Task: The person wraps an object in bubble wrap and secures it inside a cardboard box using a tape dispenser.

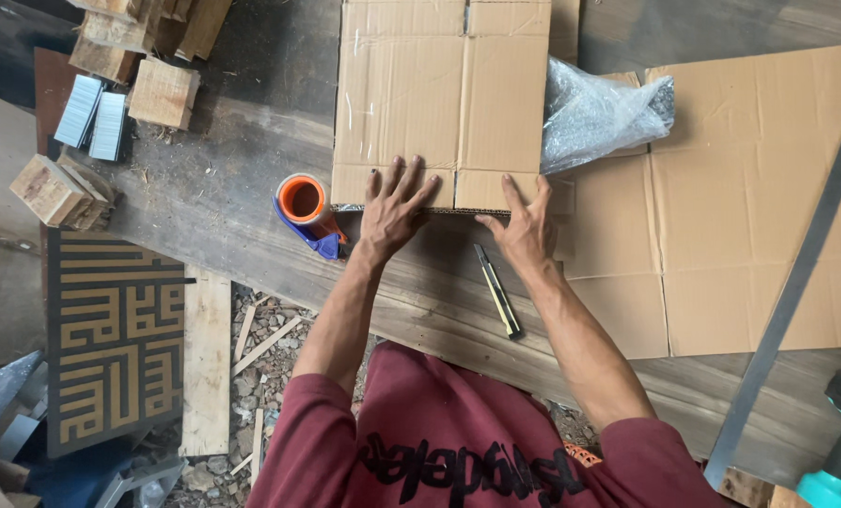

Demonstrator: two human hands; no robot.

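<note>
Both hands pressed flat on the near edge of a closed cardboard box (pixel 442 99) on the wooden surface (pixel 232 188); the left hand (pixel 392 209) lay with fingers (pixel 397 177) spread wide, the right hand (pixel 524 226) with fingers open over the flap, neither gripping anything; the box stretched away from the person, its centre seam between the hands; a tape dispenser (pixel 307 214) sat just left, a utility knife (pixel 498 290) just below the right wrist.
</note>
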